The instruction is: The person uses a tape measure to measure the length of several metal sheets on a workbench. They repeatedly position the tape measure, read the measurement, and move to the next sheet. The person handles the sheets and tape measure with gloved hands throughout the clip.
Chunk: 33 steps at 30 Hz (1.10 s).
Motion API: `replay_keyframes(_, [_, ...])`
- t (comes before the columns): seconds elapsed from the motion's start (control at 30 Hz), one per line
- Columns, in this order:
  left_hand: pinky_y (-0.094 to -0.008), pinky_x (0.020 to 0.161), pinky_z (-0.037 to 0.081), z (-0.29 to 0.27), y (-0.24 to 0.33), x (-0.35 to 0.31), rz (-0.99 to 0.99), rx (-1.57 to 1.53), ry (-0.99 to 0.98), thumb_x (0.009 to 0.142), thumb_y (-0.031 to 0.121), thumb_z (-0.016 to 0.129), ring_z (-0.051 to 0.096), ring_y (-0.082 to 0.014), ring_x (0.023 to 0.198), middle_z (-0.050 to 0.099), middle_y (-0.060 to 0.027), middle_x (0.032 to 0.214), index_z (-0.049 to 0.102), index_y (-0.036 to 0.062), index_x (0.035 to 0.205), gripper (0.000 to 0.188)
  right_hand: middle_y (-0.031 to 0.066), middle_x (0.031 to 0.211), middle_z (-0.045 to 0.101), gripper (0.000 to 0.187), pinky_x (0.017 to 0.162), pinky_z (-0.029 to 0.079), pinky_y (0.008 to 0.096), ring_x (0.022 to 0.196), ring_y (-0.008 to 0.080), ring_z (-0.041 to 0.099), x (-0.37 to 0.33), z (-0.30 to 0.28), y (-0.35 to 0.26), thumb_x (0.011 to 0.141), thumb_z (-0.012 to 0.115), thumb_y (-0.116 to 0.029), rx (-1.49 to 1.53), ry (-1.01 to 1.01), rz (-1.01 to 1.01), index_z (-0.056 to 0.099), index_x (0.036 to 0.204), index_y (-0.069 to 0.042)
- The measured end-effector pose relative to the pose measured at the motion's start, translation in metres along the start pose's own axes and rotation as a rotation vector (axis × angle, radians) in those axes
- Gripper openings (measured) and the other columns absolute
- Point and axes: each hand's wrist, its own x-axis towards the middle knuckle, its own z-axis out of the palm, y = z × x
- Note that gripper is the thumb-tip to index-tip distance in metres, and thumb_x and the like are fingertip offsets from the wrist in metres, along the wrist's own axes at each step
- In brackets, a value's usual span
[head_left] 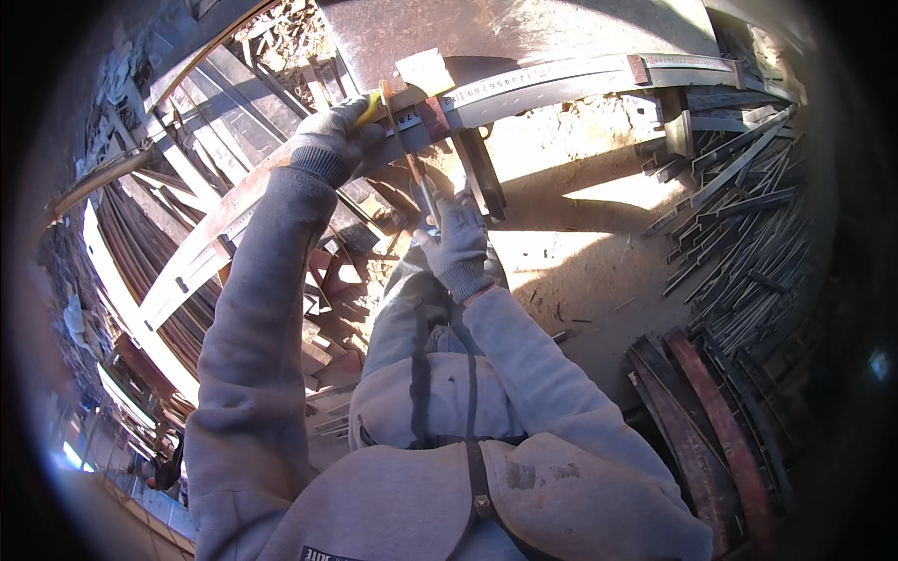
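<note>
My left hand, in a grey knit glove, is closed around a small yellow object at the long metal rail. Printed measuring scales run along the rail, which looks curved here. My right hand, gloved too, is closed below the rail around the lower end of a long narrow tool. That tool is brownish above and metallic below, and its exact kind is unclear. Its upper end crosses the rail beside my left fingers. A pale yellow block or pad sits just right of there, over the rail's far edge.
A dark upright support stands under the rail, close to my right hand. Beyond lies a broad metal plate. Cut metal strips are heaped at right, with curved bars nearer me. Long bars lie at left.
</note>
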Motion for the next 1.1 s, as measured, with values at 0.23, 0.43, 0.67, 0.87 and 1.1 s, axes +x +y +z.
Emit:
replay_keyframes(0.23, [-0.0363, 0.111, 0.052, 0.001, -0.002, 0.002, -0.013, -0.056, -0.04, 0.099, 0.024, 0.076, 0.069, -0.0285, 0.128, 0.073, -0.0175, 0.135, 0.062, 0.0094, 0.15, 0.055, 0.0153, 0.116, 0.072, 0.061, 0.105, 0.053, 0.0431, 0.114, 0.0355, 0.068, -0.01, 0.01, 0.009, 0.08, 0.088, -0.011, 0.195, 0.059, 0.05, 0.067, 0.136, -0.004])
replay_keyframes(0.43, [-0.034, 0.109, 0.054, 0.002, 0.007, 0.003, -0.055, -0.143, -0.034, 0.098, 0.01, 0.077, 0.069, -0.0204, 0.126, 0.074, -0.0128, 0.135, 0.063, 0.0086, 0.148, 0.052, 0.0144, 0.122, 0.077, 0.042, 0.096, 0.057, 0.0339, 0.109, 0.0239, 0.074, -0.016, 0.009, 0.001, 0.097, 0.079, -0.015, 0.806, -0.009, 0.404, 0.07, 0.136, -0.002])
replay_keyframes(0.67, [-0.0341, 0.102, 0.056, -0.007, 0.027, -0.007, -0.095, 0.051, 0.014, 0.097, 0.009, 0.079, 0.071, -0.0193, 0.12, 0.078, -0.0124, 0.126, 0.067, 0.0102, 0.145, 0.05, 0.0162, 0.111, 0.076, 0.027, 0.083, 0.066, 0.0341, 0.097, 0.0246, 0.076, -0.005, -0.021, -0.009, 0.111, 0.061, -0.019, 1.632, -0.202, 0.879, 0.067, 0.129, 0.001])
replay_keyframes(0.87, [-0.0359, 0.105, 0.052, -0.004, 0.023, -0.002, -0.073, 0.026, -0.01, 0.1, 0.012, 0.075, 0.068, -0.0252, 0.127, 0.074, -0.0166, 0.133, 0.062, 0.0097, 0.149, 0.051, 0.0148, 0.103, 0.074, 0.023, 0.064, 0.059, 0.0278, 0.082, 0.0238, 0.075, 0.005, -0.03, 0.006, 0.111, 0.06, -0.015, 1.732, -0.272, 1.126, 0.063, 0.127, 0.001])
replay_keyframes(1.1, [-0.039, 0.111, 0.049, -0.006, 0.025, -0.003, 0.007, 0.085, -0.018, 0.102, 0.015, 0.072, 0.064, -0.0325, 0.133, 0.068, -0.0202, 0.14, 0.057, 0.0057, 0.151, 0.053, 0.0128, 0.1, 0.072, 0.021, 0.049, 0.047, 0.0259, 0.073, 0.0216, 0.07, 0.003, -0.011, 0.036, 0.111, 0.056, -0.014, 2.245, -0.598, 1.161, 0.056, 0.129, -0.002])
